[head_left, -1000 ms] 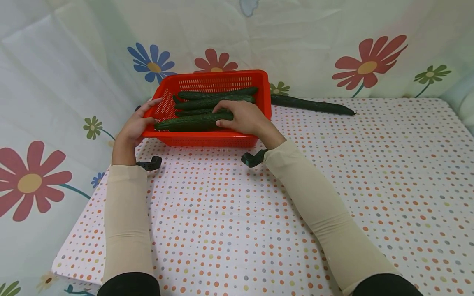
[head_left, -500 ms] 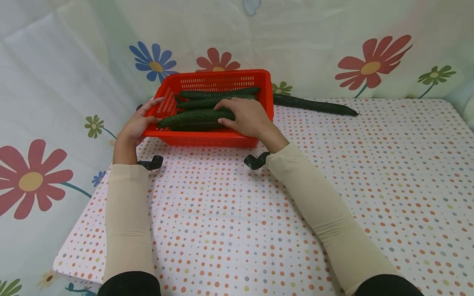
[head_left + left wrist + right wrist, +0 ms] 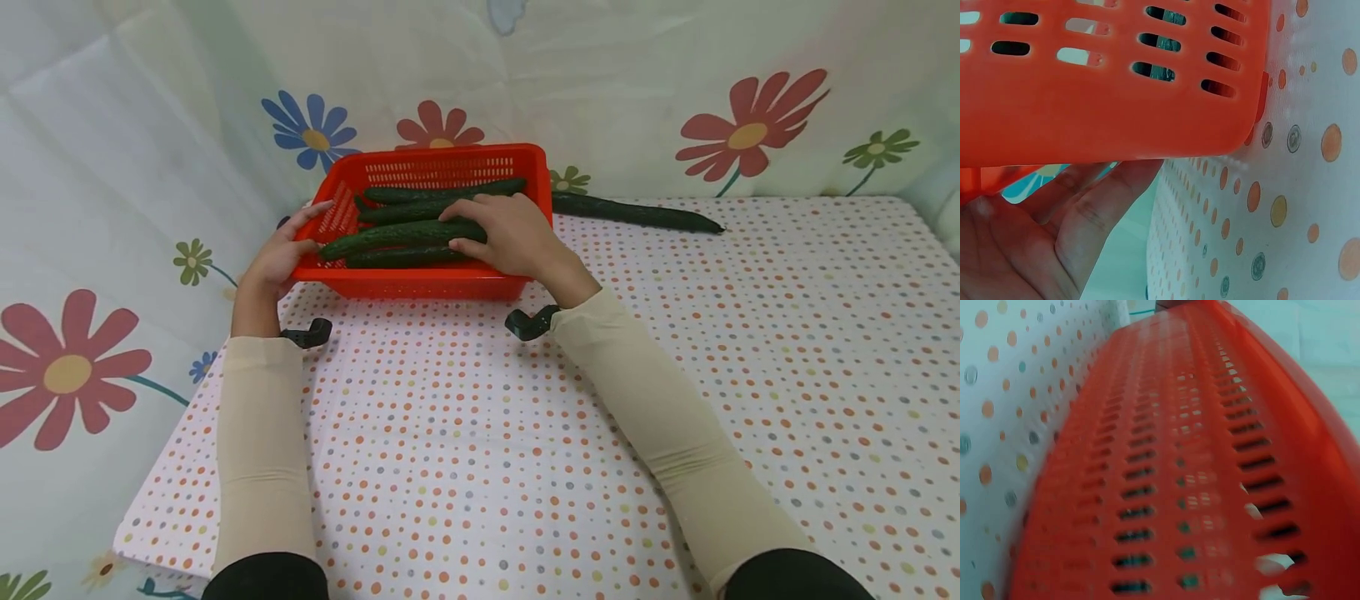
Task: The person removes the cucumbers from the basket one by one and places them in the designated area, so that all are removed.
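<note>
A red plastic basket [image 3: 435,287] with slotted walls stands at the back of the table and holds several dark green cucumbers. My left hand [image 3: 276,257] grips the basket's left rim; in the left wrist view that palm [image 3: 1004,250] shows below the rim. Inside the basket, my right hand [image 3: 517,237] holds the right end of a long cucumber [image 3: 397,237], thumb on the near side and fingers over the top. Another cucumber [image 3: 405,257] lies just in front of it, along the near wall. Further cucumbers [image 3: 442,193] lie behind. The basket wall [image 3: 1166,462] hides the right hand in the right wrist view.
One more cucumber [image 3: 637,214] lies on the table right of the basket, its left end hidden behind it. A dotted cloth [image 3: 450,450] covers the table. A flower-printed curtain [image 3: 600,83] hangs along the back and left.
The cucumber in my right hand has shifted up, back and slightly right, so the cucumber along the near wall now shows in front of it. My left hand has stayed on the rim.
</note>
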### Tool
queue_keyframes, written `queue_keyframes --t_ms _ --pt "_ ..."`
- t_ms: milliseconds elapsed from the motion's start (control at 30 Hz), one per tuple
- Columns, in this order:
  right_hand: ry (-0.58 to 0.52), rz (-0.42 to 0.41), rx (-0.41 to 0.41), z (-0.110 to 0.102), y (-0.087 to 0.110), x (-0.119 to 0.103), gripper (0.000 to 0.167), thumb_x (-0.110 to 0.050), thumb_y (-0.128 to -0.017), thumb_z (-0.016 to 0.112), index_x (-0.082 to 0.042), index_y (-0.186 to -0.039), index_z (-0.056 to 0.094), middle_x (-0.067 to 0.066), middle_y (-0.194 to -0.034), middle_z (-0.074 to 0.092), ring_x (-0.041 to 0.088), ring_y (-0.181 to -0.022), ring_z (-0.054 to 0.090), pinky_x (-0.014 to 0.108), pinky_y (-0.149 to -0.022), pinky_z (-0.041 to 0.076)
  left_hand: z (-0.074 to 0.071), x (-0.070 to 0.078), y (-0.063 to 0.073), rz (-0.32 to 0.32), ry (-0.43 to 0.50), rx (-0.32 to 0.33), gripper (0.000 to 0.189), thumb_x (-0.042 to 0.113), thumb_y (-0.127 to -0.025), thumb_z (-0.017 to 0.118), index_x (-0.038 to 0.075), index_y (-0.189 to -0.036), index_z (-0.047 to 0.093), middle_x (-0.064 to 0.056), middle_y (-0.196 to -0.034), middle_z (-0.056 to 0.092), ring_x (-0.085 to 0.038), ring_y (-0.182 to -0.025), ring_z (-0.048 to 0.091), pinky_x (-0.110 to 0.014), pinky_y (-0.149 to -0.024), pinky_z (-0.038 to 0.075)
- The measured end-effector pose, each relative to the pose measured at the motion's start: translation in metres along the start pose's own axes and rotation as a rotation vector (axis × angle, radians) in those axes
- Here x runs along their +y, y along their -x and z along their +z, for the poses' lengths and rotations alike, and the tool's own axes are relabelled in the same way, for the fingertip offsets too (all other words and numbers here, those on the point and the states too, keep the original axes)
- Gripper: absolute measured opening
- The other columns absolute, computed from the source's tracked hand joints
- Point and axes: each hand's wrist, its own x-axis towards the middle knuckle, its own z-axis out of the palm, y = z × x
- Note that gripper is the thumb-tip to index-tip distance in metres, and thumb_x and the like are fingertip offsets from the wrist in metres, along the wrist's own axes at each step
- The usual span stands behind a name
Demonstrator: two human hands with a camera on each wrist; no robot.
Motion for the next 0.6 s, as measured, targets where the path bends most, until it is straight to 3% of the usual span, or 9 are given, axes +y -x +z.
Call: queue_keyframes --t_ms 233,433,600 --pt "-0.034 0.073 -0.080 -0.021 0.012 0.009 0.045 -0.042 -0.093 0.064 -0.029 -0.136 0.056 0.003 -0.139 0.058 0.023 -0.106 0.063 0.044 -0.089 0.053 0.000 -0.001 0.001 -0.019 0.023 0.002 0.062 0.006 -0.099 0.048 0.044 -0.147 0.041 -0.007 -0.153 0.026 -0.022 -0.122 0.043 -0.022 -0.076 0.059" --pt "-0.092 0.110 -0.071 -0.044 0.023 0.023 0.043 -0.036 -0.094 0.065 -0.024 -0.134 0.058 0.005 -0.133 0.062 0.025 -0.103 0.061 0.045 -0.089 0.052 0.001 -0.003 0.003 -0.036 0.019 0.005 0.062 0.007 -0.098 0.050 0.045 -0.147 0.040 -0.007 -0.154 0.025 -0.024 -0.126 0.043 -0.024 -0.081 0.059" --pt "-0.110 0.151 -0.028 -0.070 0.040 0.035 0.041 -0.037 -0.095 0.062 -0.023 -0.134 0.058 0.010 -0.118 0.065 0.028 -0.087 0.057 0.042 -0.081 0.048 0.001 -0.001 0.001 -0.004 -0.007 0.006 0.063 0.008 -0.098 0.050 0.045 -0.147 0.039 -0.007 -0.156 0.025 -0.027 -0.128 0.044 -0.022 -0.078 0.059"
